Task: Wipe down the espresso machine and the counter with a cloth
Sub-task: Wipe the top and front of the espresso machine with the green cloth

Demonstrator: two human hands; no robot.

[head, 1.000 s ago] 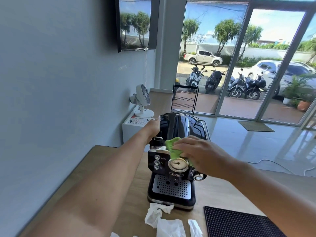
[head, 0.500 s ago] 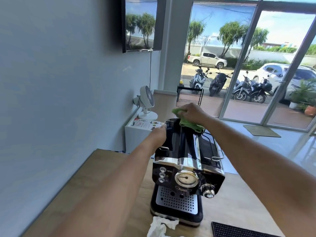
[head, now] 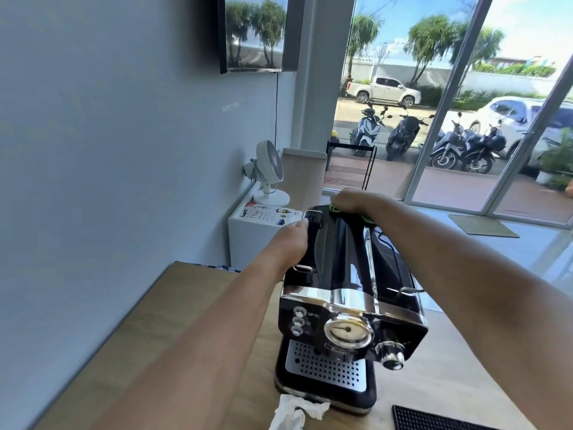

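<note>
A black and chrome espresso machine stands on the wooden counter, its gauge and knob facing me. My left hand grips the machine's upper left side near the back. My right hand reaches over the top to the rear edge and presses a green cloth there. Only small bits of the cloth show beneath the fingers.
Crumpled white tissues lie on the counter in front of the machine. A black rubber mat sits at the lower right. Beyond the counter's end stand a white cabinet with a small fan. The wall runs along the left.
My right hand carried the green cloth from the machine's front, over the gauge, back along the top to the rear edge. The left hand kept its hold on the left side.
</note>
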